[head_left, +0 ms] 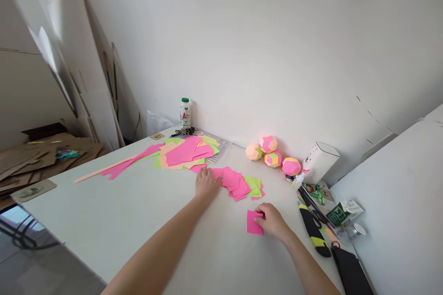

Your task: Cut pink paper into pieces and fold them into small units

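Note:
My right hand (272, 222) pinches the edge of a small pink paper square (254, 225) between thumb and fingers, low over the table. My left hand (207, 183) rests at the near end of a spread row of pink paper squares (235, 182), its fingertips touching the paper and its thumb apart from the fingers. Several light green squares (253, 186) continue that row to the right. Behind my left hand lies a heap of larger pink sheets (185, 151), mixed with peach and green ones.
Several folded paper balls (268, 144) sit by the wall, beside a white paper tube (320, 161). A bottle (185, 113) with a green cap stands at the back. Paper strips (131, 162) lie leftward. A black-and-yellow tool (313, 230) and a black phone-like slab (351, 269) line the right edge.

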Demonstrator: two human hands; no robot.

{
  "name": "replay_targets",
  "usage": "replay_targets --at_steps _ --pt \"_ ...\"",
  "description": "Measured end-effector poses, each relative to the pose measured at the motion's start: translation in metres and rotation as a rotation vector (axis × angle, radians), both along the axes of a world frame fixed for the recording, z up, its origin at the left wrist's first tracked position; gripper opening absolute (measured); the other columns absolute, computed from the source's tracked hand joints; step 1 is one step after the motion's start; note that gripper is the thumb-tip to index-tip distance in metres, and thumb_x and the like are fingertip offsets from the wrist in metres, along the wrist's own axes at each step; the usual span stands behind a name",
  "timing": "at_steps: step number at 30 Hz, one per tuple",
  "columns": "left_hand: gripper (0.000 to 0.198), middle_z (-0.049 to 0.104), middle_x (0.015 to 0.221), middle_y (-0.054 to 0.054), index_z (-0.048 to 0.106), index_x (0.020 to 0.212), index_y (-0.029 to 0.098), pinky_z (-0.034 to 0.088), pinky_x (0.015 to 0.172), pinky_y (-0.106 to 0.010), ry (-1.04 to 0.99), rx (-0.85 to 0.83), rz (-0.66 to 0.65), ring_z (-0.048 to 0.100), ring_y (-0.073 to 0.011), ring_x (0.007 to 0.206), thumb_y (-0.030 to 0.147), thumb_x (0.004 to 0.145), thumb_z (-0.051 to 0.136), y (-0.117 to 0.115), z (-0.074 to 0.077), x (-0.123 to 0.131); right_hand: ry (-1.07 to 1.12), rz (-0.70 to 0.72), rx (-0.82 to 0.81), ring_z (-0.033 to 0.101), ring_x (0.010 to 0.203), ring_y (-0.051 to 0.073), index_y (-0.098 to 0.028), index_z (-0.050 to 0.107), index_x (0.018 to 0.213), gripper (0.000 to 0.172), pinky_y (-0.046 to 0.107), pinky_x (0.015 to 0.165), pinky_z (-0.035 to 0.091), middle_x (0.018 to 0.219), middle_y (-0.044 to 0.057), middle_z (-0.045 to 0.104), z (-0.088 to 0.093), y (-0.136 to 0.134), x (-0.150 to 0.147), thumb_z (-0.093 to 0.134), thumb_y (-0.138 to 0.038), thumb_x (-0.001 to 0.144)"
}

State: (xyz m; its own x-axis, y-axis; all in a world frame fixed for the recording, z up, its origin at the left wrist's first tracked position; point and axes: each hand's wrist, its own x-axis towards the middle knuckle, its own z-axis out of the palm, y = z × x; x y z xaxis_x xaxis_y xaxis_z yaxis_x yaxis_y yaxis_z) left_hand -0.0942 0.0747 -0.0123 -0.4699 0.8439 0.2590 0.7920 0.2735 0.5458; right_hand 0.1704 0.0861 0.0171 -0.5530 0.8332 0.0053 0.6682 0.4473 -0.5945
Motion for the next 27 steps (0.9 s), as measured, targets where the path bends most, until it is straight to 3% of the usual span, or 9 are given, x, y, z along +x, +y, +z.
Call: replay_targets --at_steps 5,8,11,16,22,27 --pt "0.048 0.045 0.138 -0.018 0.046 0.128 0.012 0.031 0.107 -0.045 0.017 -0.022 -0.248 0.038 -0.0312 0.131 0.036 0.087 0.044 -0.001 -0.003 0.004 0.208 -0.09 -0.05 0.061 0.066 0.019 -0.016 0.068 0.084 0.022 0.028 0.058 0.046 0.074 0.003 0.068 -0.003 0.038 -0.017 0.053 -0.03 0.076" --pt "0.051 0.04 0.144 -0.013 0.045 0.132 0.017 0.034 0.107 -0.04 0.023 -0.021 -0.4 0.04 -0.0275 0.131 0.041 0.087 0.045 -0.003 -0.002 0.012 0.33 -0.168 -0.01 0.064 0.08 0.022 -0.016 0.068 0.095 0.028 0.031 0.071 0.05 0.088 0.006 0.07 -0.007 0.067 -0.033 0.058 -0.031 0.073" --pt "0.059 0.032 0.149 -0.014 0.04 0.137 0.014 0.03 0.11 -0.04 -0.086 0.011 -0.502 0.032 -0.0264 0.136 0.048 0.088 0.041 -0.004 0.002 0.013 0.44 -0.275 0.055 0.059 0.103 0.025 -0.015 0.065 0.103 0.035 0.035 0.089 0.046 0.108 0.011 0.065 -0.015 0.088 -0.041 0.06 -0.032 0.073" --pt "0.059 0.036 0.147 -0.013 0.047 0.132 0.016 0.027 0.112 -0.042 -0.49 0.162 -0.411 0.032 -0.0269 0.136 0.054 0.086 0.044 0.007 0.005 0.008 0.567 -0.337 0.079 0.057 0.108 0.024 -0.015 0.065 0.104 0.03 0.035 0.095 0.045 0.114 0.011 0.062 -0.026 0.102 -0.038 0.052 -0.033 0.083" --pt "0.056 0.045 0.141 -0.012 0.054 0.126 0.016 0.026 0.112 -0.04 -0.671 0.229 -0.309 0.036 -0.0269 0.134 0.055 0.09 0.035 0.039 0.006 0.013 0.587 -0.427 0.036 0.06 0.099 0.021 -0.018 0.059 0.113 0.025 0.041 0.085 0.051 0.117 0.008 0.059 -0.023 0.116 -0.036 0.054 -0.032 0.093" --pt "0.054 0.057 0.13 -0.013 0.064 0.111 0.015 0.036 0.105 -0.041 -0.888 0.253 -0.345 0.048 -0.0298 0.125 0.056 0.088 0.038 0.069 0.004 0.035 0.556 -0.332 -0.041 0.06 0.098 0.021 -0.019 0.058 0.114 0.025 0.039 0.082 0.052 0.119 0.007 0.058 -0.019 0.128 -0.038 0.054 -0.031 0.093"
